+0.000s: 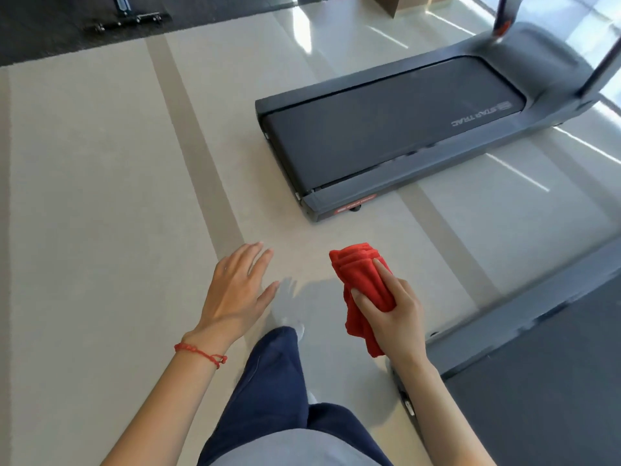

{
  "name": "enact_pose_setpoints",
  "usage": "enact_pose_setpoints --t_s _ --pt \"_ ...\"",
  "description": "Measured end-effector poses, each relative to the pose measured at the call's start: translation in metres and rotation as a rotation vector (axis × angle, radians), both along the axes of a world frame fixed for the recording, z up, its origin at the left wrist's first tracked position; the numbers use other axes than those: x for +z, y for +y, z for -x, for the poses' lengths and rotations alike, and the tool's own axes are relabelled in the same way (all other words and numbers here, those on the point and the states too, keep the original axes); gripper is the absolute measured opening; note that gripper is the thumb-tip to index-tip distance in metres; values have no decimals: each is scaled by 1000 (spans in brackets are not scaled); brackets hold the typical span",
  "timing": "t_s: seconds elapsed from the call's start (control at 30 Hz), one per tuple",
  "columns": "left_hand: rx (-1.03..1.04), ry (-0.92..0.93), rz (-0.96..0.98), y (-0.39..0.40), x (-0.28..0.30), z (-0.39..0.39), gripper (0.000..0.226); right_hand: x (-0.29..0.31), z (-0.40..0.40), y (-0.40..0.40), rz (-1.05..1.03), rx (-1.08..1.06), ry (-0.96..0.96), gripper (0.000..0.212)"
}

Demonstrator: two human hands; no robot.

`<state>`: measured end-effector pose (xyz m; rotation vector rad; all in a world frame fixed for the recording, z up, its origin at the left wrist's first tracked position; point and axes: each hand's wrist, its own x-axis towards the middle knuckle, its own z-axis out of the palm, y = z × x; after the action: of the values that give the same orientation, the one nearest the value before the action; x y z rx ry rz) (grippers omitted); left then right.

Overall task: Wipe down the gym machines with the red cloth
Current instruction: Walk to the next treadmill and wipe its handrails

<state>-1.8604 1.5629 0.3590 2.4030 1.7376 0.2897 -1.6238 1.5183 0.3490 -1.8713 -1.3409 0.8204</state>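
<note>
The right hand grips the red cloth — thumb across one face, fingers curled round the other — while the left hand hangs beside it with fingers spread and relaxed, holding nothing, a red string bracelet at its wrist.

Taking the near treadmill as the landmark: its dark belt runs away from the person toward the upper right, where the uprights rise, and its rear end points back toward the hands. A second treadmill lies to that one's near right, only its tail and belt edge in view, just beside the right hand. The pale striped floor spreads to the landmark's left, and a dark frame on small wheels stands far off beyond it. The cloth is held in the air short of the landmark's rear end, well apart from it and touching no machine.

The cloth looks light, soft and limp — folded into a thick wad, it should squash under the palm and drag rather than slide. Its long axis runs from the bunched, layered end pointing toward the landmark down to a loose tail hanging below the hand. The present hold at mid-length seems sound; flattening the folded end under the fingers would likely give the broadest wiping face.
</note>
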Motion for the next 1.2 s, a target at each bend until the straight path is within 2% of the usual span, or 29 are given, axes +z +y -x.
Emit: enact_pose_setpoints --t_s 0.3,0.47,0.6,0.87,1.07,1.2 --pt "-378 37 10 132 9 -45 51 2 -17 53 -31 -412 37 59" --pt "-536 45 18 177 12 -76 54 4 -27 66 -19 -567 -14 60" --pt "-657 38 17 198 10 -112 45 10 -38 65 -14 -694 -17 60" --pt "-867 16 37 219 8 -209 56 13 -96 56 -13 -900 -36 60" --pt "-933 6 28 233 12 -298 59 17 -167 60 -48 -958 -23 60" --pt "-967 -2 28 240 24 -359 72 25 -222 65 -72 -984 -25 58"
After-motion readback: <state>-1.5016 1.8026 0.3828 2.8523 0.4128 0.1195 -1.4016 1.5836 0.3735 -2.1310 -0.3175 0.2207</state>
